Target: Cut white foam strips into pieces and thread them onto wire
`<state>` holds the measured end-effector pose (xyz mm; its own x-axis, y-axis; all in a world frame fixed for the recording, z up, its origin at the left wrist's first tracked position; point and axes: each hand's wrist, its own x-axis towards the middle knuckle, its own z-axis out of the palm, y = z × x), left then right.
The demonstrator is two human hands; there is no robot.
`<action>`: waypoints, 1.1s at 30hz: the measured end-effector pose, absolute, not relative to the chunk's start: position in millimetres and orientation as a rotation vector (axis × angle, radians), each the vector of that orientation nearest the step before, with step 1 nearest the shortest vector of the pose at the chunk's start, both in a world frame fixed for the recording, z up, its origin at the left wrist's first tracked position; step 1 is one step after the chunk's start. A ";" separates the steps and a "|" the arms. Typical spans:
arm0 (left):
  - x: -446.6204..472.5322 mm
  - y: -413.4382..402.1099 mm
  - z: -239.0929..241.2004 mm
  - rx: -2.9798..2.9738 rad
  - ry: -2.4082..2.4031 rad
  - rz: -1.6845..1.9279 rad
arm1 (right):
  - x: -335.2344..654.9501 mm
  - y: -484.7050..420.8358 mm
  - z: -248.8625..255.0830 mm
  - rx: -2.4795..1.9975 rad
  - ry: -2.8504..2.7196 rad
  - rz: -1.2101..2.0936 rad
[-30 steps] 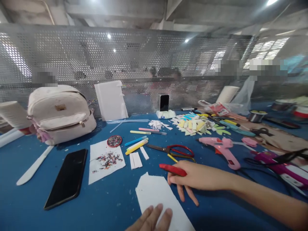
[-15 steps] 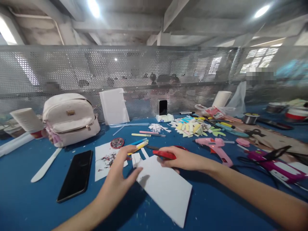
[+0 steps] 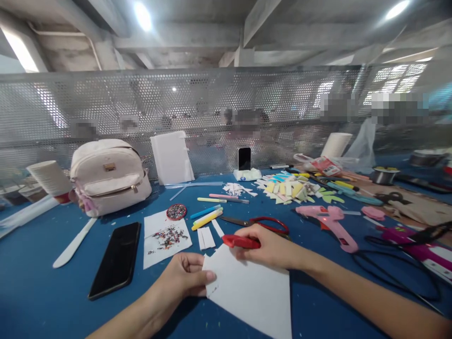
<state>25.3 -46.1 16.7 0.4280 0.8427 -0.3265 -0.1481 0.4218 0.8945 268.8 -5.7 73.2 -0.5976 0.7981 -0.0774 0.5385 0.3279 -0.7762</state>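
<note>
A sheet of white paper [image 3: 254, 296] lies at a slant at the front of the blue table. My left hand [image 3: 189, 278] pinches its left corner, thumb on top and fingers underneath. Over the sheet's upper edge, my right hand [image 3: 263, 245] grips a red plastic-bodied tool [image 3: 242, 242]; its working end and exact kind are unclear. A few dark specks show on the paper near my left thumb. Just beyond are small cut white paper pieces [image 3: 205, 238] and red-handled scissors [image 3: 270, 224].
Left are a black phone [image 3: 116, 259], a white plastic knife [image 3: 75, 245], a glitter-strewn paper [image 3: 167, 238] and a pale backpack [image 3: 109, 179]. Markers [image 3: 208, 217] and paper scraps [image 3: 289, 188] lie farther back. A pink glue gun [image 3: 328, 219] and black cable [image 3: 391, 270] are right.
My left hand has come down and closed on the paper's left corner. The sheet has turned and shifted nearer. My right hand keeps the red tool at the upper edge; the view has moved slightly.
</note>
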 end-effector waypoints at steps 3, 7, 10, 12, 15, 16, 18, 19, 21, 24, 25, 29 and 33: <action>25.8 -47.2 17.3 0.905 0.904 0.732 | 269.7 -8.1 76.3 -1.176 -2.297 1.158; 26.3 -48.1 22.7 0.908 0.876 0.729 | 270.4 -7.6 78.0 -1.181 -2.313 1.139; 26.0 -48.3 26.6 0.926 0.858 0.712 | 271.5 -6.2 77.9 -1.183 -2.325 1.143; 25.6 -48.3 27.1 0.947 0.854 0.699 | 272.4 -5.2 77.7 -1.161 -2.332 1.159; 25.1 -48.0 25.1 0.973 0.846 0.687 | 273.8 -3.7 76.4 -1.096 -2.332 1.201; 24.9 -47.8 24.1 0.976 0.845 0.689 | 274.2 -3.2 75.7 -1.080 -2.327 1.226; 24.8 -47.3 22.2 0.976 0.845 0.695 | 274.9 -2.2 74.0 -1.082 -2.313 1.268; 24.8 -47.1 21.6 0.977 0.843 0.697 | 275.2 -1.7 73.2 -1.097 -2.307 1.276; 24.9 -46.7 21.2 0.977 0.836 0.699 | 275.7 -1.2 71.9 -1.129 -2.301 1.265; 25.3 -47.0 23.1 0.976 0.834 0.702 | 275.8 -1.2 71.7 -1.152 -2.292 1.265; 25.4 -47.3 24.1 0.975 0.836 0.703 | 275.6 -1.5 72.1 -1.155 -2.289 1.270; 26.0 -48.6 27.6 0.973 0.834 0.707 | 273.9 -3.3 75.6 -1.153 -2.296 1.250; 26.8 -48.4 26.5 0.975 0.816 0.716 | 272.3 -4.2 78.2 -1.152 -2.297 1.234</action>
<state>26.8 -48.4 26.5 0.5083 0.8197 -0.2642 -0.1554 0.3891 0.9080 272.3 -4.2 78.2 -0.6382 0.7617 -0.1113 0.5134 0.3135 -0.7988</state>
